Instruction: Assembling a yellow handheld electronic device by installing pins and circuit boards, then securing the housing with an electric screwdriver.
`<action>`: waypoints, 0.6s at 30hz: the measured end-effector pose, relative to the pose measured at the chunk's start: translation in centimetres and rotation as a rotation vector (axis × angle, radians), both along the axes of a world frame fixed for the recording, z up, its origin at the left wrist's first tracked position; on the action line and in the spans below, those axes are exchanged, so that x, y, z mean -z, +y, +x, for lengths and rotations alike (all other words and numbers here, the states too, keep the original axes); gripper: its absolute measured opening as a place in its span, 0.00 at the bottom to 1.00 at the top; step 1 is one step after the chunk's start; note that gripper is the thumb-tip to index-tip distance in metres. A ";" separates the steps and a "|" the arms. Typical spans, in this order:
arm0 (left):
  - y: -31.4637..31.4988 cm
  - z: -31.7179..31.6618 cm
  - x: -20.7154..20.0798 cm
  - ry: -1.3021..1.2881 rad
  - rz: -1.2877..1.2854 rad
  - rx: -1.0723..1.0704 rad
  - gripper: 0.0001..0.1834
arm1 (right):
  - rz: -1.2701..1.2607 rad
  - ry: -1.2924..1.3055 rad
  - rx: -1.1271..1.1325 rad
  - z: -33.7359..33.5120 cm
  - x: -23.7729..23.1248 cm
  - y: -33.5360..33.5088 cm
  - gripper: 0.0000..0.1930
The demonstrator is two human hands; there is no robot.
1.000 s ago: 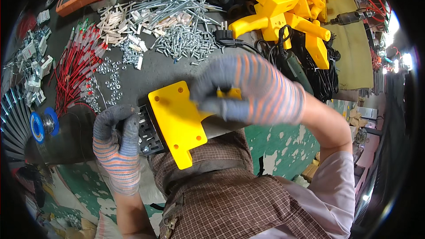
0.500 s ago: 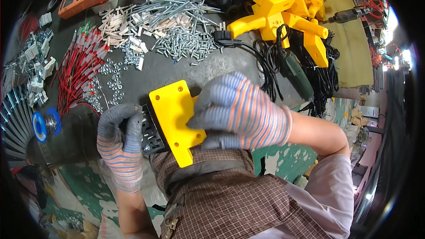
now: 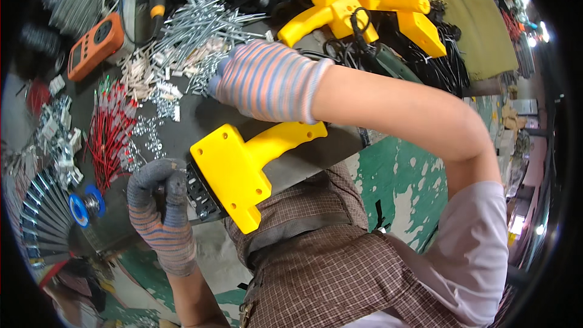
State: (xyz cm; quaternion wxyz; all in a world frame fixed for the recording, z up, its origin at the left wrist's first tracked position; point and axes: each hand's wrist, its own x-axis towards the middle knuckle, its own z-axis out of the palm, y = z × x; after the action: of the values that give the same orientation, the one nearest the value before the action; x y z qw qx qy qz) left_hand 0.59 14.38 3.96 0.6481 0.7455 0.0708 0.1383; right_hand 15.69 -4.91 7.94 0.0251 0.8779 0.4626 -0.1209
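A yellow plastic tool housing (image 3: 228,167) with a handle lies at the table's near edge, its handle pointing right. Along its left side runs a black slotted metal plate (image 3: 200,191). My left hand (image 3: 161,203), in a striped grey-coated glove, is closed on that plate side, thumb and fingers curled. My right hand (image 3: 267,82), gloved alike, reaches over the housing to the pile of small screws (image 3: 205,74). Its fingertips are hidden at the pile, so whether they grip a screw does not show.
Long bolts (image 3: 203,21) heap behind the screws. Nuts (image 3: 149,136), red wires (image 3: 112,136) and a blue solder spool (image 3: 87,205) lie at the left. An orange meter (image 3: 94,48) stands at the back left. More yellow housings (image 3: 352,9) and black cables (image 3: 446,64) are at the back right.
My right hand has left the housing and moved up and left to the screw pile, uncovering the yellow handle. My left hand stays on the housing. The view has shifted slightly.
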 end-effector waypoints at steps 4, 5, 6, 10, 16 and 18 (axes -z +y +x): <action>-2.3 3.4 -2.8 -0.068 0.071 0.211 0.07 | 0.740 0.222 0.286 -3.1 -1.6 -6.6 0.09; -3.0 4.8 -3.4 -0.059 0.174 0.389 0.06 | 0.766 0.247 0.349 -4.8 -1.9 -7.9 0.10; -3.9 6.0 -3.6 -0.048 0.279 0.565 0.06 | 0.794 0.275 0.411 -6.5 -1.9 -8.8 0.12; -7.2 8.6 -3.4 0.083 0.318 0.767 0.06 | 0.825 -0.103 0.408 -11.9 1.1 -10.0 0.12; -8.2 9.8 -2.5 -0.166 0.526 0.984 0.08 | 0.850 -0.214 0.525 -12.2 3.1 -8.8 0.13; -7.9 9.4 -2.4 -0.243 0.620 0.977 0.13 | 0.831 -0.213 0.549 -12.2 3.5 -8.7 0.14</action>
State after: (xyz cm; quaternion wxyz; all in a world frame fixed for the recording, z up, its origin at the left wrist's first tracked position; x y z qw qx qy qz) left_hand 9.98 6.49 6.39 0.3919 0.8252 -0.3992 -0.0778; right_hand 3.49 -13.64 4.42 -0.3117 0.9105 0.2187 0.1613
